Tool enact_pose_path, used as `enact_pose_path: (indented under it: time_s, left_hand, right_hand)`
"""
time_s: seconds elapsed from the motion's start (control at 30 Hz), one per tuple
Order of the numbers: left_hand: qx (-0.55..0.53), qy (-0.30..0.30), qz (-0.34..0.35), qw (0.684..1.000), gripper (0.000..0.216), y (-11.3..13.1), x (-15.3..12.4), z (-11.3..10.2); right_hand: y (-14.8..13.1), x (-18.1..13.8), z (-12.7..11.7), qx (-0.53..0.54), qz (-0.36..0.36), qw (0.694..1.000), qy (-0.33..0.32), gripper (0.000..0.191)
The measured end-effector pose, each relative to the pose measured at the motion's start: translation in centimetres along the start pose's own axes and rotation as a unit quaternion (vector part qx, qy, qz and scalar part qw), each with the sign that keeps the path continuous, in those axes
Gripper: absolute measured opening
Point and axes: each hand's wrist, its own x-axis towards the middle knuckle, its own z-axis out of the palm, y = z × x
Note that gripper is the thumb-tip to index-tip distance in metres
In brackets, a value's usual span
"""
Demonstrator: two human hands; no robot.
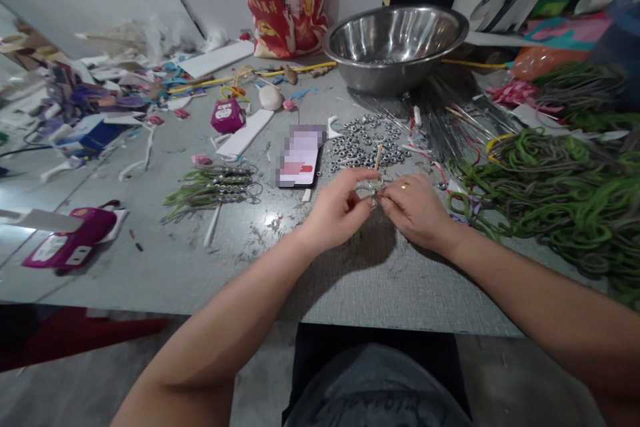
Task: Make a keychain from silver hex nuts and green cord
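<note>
Near the front middle of the table, my left hand (337, 208) and my right hand (417, 212) meet fingertip to fingertip. Both are closed in a pinch on a thin cord piece, and a green cord end (358, 239) hangs below my left fingers. The fingers hide most of this small work. A gold ring (405, 185) is on my right hand. Just beyond the hands lie many small silver metal beads (367, 137) in a loose heap, with a thin wooden stick (379, 156) upright by the fingers. Left of them is a bundle of green and grey cords strung with beads (215, 188).
A phone (301, 155) lies left of the beads. Behind stands a steel bowl (395, 70) beside a red bag (285, 7). Tangled green and grey cords (545, 193) cover the right side. Purple devices (75, 240) and scraps (100, 90) occupy the left.
</note>
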Motion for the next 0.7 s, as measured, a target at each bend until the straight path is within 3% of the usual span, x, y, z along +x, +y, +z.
enact_pose_path:
  time_s: [0.1,0.27,0.43,0.7]
  left_hand:
    - [0.056,-0.034,0.068,0.996,0.032,-0.4,-0.1,0.3]
    - [0.136,-0.004,0.124,0.983,0.016,-1.1,0.4,0.3]
    - [0.213,0.029,0.189,0.958,0.018,-1.7,0.4,0.3]
    - [0.303,0.027,0.210,0.929,0.025,-1.7,0.3,0.4]
  right_hand:
    - [0.1,0.1,-0.1,-0.002,-0.006,1.000,-0.008,0.034]
    - [0.3,0.0,-0.2,0.002,-0.018,1.000,-0.011,0.033]
    - [0.5,-0.1,-0.3,0.003,-0.038,0.998,0.047,0.026]
    - [0.5,-0.2,-0.4,-0.002,-0.031,0.998,0.056,0.021]
